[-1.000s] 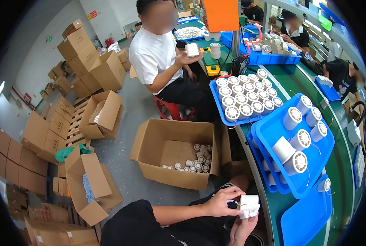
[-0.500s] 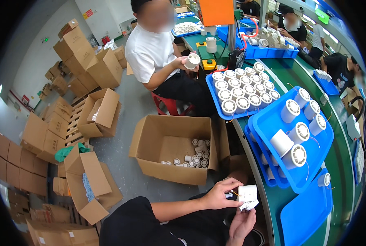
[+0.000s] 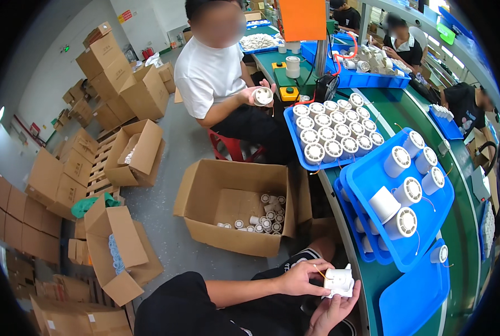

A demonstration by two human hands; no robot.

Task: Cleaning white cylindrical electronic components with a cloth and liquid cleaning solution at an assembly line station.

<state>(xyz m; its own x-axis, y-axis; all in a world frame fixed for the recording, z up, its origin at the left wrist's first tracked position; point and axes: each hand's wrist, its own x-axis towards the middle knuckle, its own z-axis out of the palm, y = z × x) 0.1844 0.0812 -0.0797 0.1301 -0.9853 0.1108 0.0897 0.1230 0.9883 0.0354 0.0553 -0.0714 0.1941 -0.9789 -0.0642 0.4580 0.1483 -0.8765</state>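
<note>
Over my lap, beside the bench edge, both hands hold a white plastic housing (image 3: 339,280) with a rounded upper part and a flared lower part. My left hand (image 3: 300,278) pinches it from the left, and a thin yellowish wire stands out near those fingers. From below and the right, my right hand (image 3: 335,311) wraps its fingers round the same housing. On the bench to the right, several white cylindrical parts with slotted round tops (image 3: 408,191) stand on a stacked blue tray (image 3: 367,185), and one lies on its side. A lower blue tray (image 3: 410,302) carries a single small white part (image 3: 439,254).
A large open carton (image 3: 227,238) with white parts inside stands on the floor ahead of me. Beyond it a co-worker (image 3: 213,73) sits holding a white part. A full blue tray (image 3: 295,151) lies on the green bench (image 3: 373,313). More cartons (image 3: 121,252) stand at left.
The white housing has tilted in my hands, showing more of its flared part. My right hand has shifted slightly with its fingers higher along the right side. The view has moved a little.
</note>
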